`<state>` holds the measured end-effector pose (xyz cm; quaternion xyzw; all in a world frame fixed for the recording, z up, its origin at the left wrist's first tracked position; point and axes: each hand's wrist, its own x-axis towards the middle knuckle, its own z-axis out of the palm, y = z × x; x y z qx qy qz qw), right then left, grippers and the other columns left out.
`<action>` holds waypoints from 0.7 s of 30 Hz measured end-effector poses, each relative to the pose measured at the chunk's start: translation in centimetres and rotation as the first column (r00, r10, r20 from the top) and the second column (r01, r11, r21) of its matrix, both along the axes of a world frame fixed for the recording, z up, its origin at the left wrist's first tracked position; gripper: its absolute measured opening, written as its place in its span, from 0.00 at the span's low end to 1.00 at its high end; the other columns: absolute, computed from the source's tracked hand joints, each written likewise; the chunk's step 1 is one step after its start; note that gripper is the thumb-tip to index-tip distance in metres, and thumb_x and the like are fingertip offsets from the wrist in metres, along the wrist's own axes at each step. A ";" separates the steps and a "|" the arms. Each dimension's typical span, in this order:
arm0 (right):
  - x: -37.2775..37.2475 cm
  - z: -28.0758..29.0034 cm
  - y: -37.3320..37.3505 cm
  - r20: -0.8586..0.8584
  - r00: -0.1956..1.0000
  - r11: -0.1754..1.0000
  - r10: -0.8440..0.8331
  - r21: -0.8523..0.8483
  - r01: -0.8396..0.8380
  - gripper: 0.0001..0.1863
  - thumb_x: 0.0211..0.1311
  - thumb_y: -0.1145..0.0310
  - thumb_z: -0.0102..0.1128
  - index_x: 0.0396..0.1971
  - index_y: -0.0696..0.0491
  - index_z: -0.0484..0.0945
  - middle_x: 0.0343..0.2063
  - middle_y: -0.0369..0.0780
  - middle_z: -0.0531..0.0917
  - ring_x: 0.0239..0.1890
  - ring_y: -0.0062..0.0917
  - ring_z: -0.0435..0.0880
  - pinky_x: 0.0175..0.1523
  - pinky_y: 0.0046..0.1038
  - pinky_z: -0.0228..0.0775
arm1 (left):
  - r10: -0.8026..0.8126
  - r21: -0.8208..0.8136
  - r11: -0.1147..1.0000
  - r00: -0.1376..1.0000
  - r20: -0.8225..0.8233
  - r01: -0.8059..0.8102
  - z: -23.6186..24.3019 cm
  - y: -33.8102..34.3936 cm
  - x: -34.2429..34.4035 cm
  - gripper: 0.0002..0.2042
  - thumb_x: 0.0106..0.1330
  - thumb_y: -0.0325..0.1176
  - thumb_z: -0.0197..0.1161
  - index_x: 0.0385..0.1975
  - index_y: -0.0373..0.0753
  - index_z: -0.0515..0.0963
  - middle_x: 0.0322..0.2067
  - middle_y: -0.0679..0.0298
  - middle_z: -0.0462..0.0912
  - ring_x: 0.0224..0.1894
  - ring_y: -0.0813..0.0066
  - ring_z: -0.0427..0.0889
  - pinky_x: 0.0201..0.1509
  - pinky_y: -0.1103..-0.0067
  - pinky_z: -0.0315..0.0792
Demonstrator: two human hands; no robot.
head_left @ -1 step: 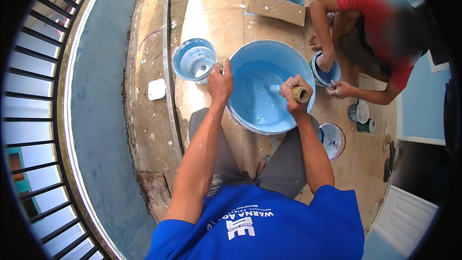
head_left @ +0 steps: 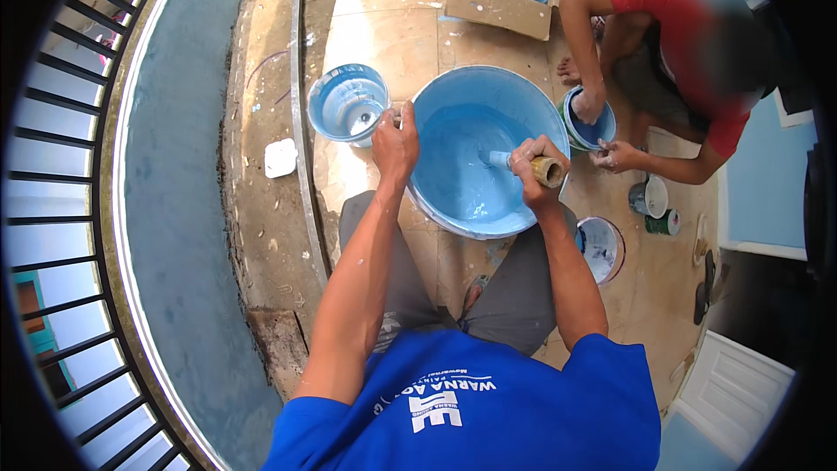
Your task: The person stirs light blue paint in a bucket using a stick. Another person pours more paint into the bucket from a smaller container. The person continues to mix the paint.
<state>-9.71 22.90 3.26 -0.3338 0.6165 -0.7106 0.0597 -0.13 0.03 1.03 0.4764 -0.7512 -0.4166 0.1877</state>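
A large round tub holds light blue paint. My right hand grips a thick stick whose blue-coated end reaches into the paint. At the tub's left rim, my left hand is closed on the right edge of a smaller blue bucket, which has a pale, wet-looking inside. Its fingertips are partly hidden.
A person in red crouches at right, hands at a small paint pot. Nearby are cans, a bucket, and a cardboard box with containers. A blue low wall with black railing runs left; a white lid lies beside it.
The whole scene sits very slightly higher in the picture. Both my hands keep the same grips, with little visible movement.
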 end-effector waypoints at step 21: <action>4.0 4.2 -2.6 0.165 0.986 0.997 0.037 -0.075 -0.025 0.11 0.55 0.83 0.64 0.23 0.55 0.70 0.18 0.35 0.76 0.22 0.15 0.71 0.28 0.23 0.63 | -0.007 0.013 1.000 1.000 -0.023 0.007 -0.4 -0.6 -0.5 0.31 0.73 0.59 0.54 0.48 0.31 0.83 0.41 0.41 0.87 0.48 0.40 0.86 0.54 0.57 0.76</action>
